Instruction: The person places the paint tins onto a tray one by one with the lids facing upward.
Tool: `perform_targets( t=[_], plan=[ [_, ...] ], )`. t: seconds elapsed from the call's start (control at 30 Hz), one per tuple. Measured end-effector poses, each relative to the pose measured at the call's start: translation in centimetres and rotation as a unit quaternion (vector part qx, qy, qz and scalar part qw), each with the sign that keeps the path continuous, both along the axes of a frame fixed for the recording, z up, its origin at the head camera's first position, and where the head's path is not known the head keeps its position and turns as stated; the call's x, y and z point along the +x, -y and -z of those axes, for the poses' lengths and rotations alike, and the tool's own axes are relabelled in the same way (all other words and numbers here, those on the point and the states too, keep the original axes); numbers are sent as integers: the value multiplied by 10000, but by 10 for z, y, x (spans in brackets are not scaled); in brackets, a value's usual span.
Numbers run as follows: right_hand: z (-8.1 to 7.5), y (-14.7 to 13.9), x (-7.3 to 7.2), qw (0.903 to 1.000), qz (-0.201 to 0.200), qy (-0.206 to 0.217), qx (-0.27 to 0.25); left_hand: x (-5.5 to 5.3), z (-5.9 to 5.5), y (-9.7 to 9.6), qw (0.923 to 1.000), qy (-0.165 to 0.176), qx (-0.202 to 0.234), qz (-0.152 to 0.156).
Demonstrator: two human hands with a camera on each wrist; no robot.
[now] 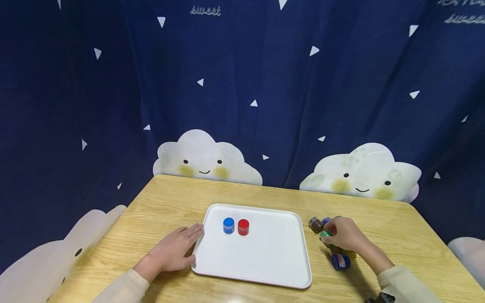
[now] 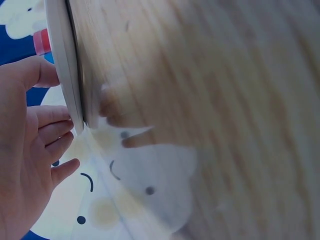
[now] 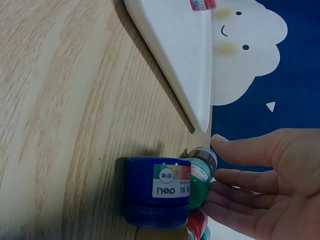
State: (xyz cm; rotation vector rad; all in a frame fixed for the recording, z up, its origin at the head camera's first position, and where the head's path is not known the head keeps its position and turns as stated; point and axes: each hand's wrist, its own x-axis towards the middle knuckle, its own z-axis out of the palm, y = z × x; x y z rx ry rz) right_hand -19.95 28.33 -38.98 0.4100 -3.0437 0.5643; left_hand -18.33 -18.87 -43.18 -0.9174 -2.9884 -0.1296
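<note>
My left hand point(image 1: 176, 248) rests at the left edge of the white tray point(image 1: 265, 261), its thumb and fingertips against the rim. In the left wrist view its fingers point(image 2: 55, 132) are loosely extended along that rim. On the tray, a blue paint jar point(image 1: 228, 225) stands beside a red paint jar point(image 1: 243, 227). Right of the tray, my right hand point(image 1: 345, 233) reaches down over a group of jars. Its thumb and loosely bent fingers are at a green paint jar point(image 3: 200, 192). A brown jar point(image 1: 315, 225) lies beside it, and a dark blue jar point(image 3: 157, 192) is nearer to me.
A red jar point(image 3: 197, 222) and a yellowish jar point(image 3: 160, 233) show partly behind the dark blue one. The wooden table point(image 1: 182, 189) ends at a dark blue curtain point(image 1: 242, 84) printed with clouds and triangles. A black object point(image 1: 380, 298) sits by the right sleeve.
</note>
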Motion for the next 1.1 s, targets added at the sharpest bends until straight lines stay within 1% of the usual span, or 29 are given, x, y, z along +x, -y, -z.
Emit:
perform_targets(
  t=[0.13,0.37,0.53,0.63,0.77,0.83,0.97,1.1],
  plan=[
    [2,3,-1,9999,48,90,-89,0,0,0,10000,-19,-29,1],
    [5,9,0,9999,-142,29,-4,0,0,-1,10000,-10,-22,28],
    [4,16,-6,9996,-161,227,82,0,-1,-1,10000,-47,-32,62],
    [4,20,-11,9990,-253,364,68,0,-2,-1,9999,-77,-12,101],
    [4,22,-15,9977,-352,569,72,0,-2,-2,9999,-44,-13,113],
    [3,24,-16,9973,-333,640,103,0,-1,-2,10000,-28,-37,87],
    [4,25,-19,9962,-485,689,238,-1,0,-2,10000,-25,-40,30],
    [8,24,-21,9944,-737,652,376,-1,0,0,10000,-50,-36,45]
  ],
)
